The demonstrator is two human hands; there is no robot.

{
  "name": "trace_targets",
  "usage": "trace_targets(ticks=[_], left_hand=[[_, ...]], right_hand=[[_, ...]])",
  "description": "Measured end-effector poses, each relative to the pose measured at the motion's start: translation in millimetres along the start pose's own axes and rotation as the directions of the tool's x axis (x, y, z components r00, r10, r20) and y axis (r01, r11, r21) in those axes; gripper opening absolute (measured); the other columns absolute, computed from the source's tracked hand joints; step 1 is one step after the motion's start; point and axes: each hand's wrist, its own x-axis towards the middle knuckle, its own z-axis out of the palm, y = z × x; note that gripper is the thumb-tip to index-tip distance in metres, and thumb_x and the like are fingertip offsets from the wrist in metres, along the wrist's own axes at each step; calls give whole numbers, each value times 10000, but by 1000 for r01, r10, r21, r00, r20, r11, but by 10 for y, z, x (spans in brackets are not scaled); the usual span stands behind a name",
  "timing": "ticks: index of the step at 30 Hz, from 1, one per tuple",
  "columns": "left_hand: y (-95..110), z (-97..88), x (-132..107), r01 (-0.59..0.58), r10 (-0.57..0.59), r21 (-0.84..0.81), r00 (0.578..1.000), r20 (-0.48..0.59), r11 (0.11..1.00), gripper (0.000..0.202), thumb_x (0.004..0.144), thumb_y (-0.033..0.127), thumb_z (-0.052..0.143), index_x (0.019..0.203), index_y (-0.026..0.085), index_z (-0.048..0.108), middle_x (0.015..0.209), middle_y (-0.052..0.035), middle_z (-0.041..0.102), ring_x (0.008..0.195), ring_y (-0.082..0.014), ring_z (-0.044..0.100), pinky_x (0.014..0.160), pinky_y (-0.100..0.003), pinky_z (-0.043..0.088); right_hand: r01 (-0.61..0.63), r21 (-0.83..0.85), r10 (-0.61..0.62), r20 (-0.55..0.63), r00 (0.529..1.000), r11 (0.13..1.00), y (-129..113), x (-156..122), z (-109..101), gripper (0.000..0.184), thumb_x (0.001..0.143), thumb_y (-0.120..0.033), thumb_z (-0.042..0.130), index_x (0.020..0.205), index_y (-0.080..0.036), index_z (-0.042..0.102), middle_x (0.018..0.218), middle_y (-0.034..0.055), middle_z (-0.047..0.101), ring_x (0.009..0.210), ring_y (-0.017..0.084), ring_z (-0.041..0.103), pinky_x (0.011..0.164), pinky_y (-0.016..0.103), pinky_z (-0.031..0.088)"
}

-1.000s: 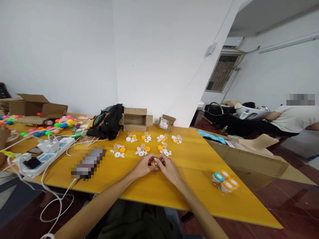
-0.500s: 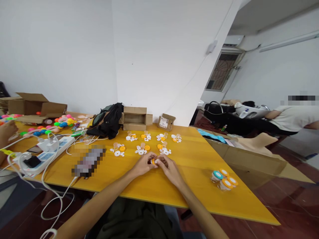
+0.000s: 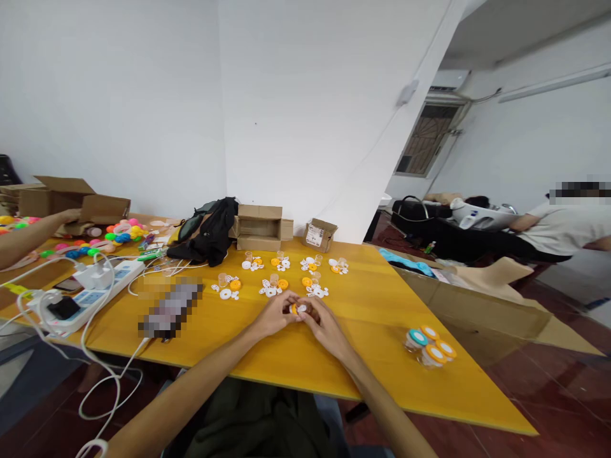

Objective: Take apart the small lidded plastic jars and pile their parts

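My left hand (image 3: 275,315) is closed around an orange lid (image 3: 293,309), above the table near its front middle. Fingers of my right hand (image 3: 328,326) pinch a small white piece (image 3: 302,308) right against that lid; the fingers partly cover both. Just beyond my hands lie small groups of parts: clear cups (image 3: 273,280), orange lids (image 3: 283,284), white discs (image 3: 225,294) and white dotted pieces (image 3: 318,291). To the right stand several closed clear jars with orange lids (image 3: 435,353) and one with a teal lid (image 3: 417,337).
A blurred-out device (image 3: 172,308) and a white power strip (image 3: 95,299) with cables lie left. Behind are a black bag (image 3: 210,232), cardboard boxes (image 3: 260,230) and colourful balls (image 3: 126,232). Another person's arm (image 3: 33,242) reaches in at left; a person (image 3: 563,229) sits far right.
My right fingers have shifted slightly at the lid, and more of the white piece shows. The other person's arm at left has reached further in, to the cardboard box.
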Motion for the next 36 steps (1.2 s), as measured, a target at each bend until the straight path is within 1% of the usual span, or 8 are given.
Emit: trace_targets(ticks=[2, 6, 14, 18, 23, 26, 31, 36], left_hand=[[-18, -2, 7, -4, 4, -4, 1000, -4, 1000, 413, 676, 409, 797, 976, 184, 625, 935, -49, 675, 846, -181, 614, 789, -294, 463], [-32, 0, 18, -15, 15, -2, 1000, -4, 1000, 419, 663, 401, 806, 973, 190, 619, 947, -53, 670, 875, -190, 612, 814, -297, 461], [22, -41, 115, -63, 60, 137, 998, 24, 989, 213, 721, 244, 696, 911, 183, 622, 904, -20, 656, 834, -175, 586, 769, -282, 455], [25, -77, 190, -93, 84, 152, 994, 66, 984, 190, 738, 215, 646, 925, 184, 628, 893, -19, 651, 814, -172, 589, 747, -274, 462], [-14, -98, 229, -70, 63, 176, 997, 43, 982, 235, 737, 237, 660, 964, 178, 645, 962, -35, 661, 787, -160, 574, 733, -270, 464], [-44, -105, 236, -64, 57, 110, 997, 59, 992, 236, 751, 264, 662, 967, 176, 627, 947, -34, 659, 832, -174, 589, 771, -285, 473], [-84, -128, 261, -63, 62, 54, 998, 20, 997, 229, 740, 288, 698, 923, 179, 612, 926, -29, 650, 843, -181, 590, 810, -306, 477], [-132, -141, 279, -64, 64, 11, 998, -12, 998, 263, 742, 275, 714, 973, 184, 629, 1001, -52, 673, 904, -193, 608, 863, -322, 472]], right_hand=[[-64, -3, 64, -8, 998, 998, 19, 17, 18, 271, 874, -446, 519, 1031, -236, 587, 952, 52, 685, 817, 215, 639, 767, 335, 508], [-156, -74, 157, 12, 988, 985, 19, 42, 46, 237, 887, -450, 480, 922, -231, 564, 836, 40, 678, 765, 229, 646, 743, 352, 501], [-20, -48, 22, 35, 999, 999, -14, 124, -6, 188, 877, -390, 483, 958, -248, 575, 959, 47, 678, 849, 216, 627, 821, 344, 484], [-107, -113, 105, -24, 994, 988, -6, 269, 57, 212, 873, -444, 471, 876, -247, 547, 838, 32, 670, 759, 218, 634, 718, 325, 481], [-196, -202, 170, -141, 975, 960, 16, 367, 157, 213, 876, -447, 450, 791, -259, 503, 736, 19, 652, 685, 220, 634, 646, 303, 459], [-133, -209, 111, -112, 987, 969, 15, 335, 143, 191, 889, -413, 422, 820, -260, 514, 768, 23, 665, 715, 219, 644, 664, 302, 470], [17, -207, -33, -73, 997, 978, 7, 272, 119, 168, 891, -358, 411, 907, -258, 544, 958, 61, 686, 875, 226, 653, 761, 322, 495], [-130, -195, 102, -145, 984, 972, 71, 301, 171, 212, 883, -441, 473, 951, -254, 545, 873, 47, 689, 787, 237, 659, 703, 326, 495]])
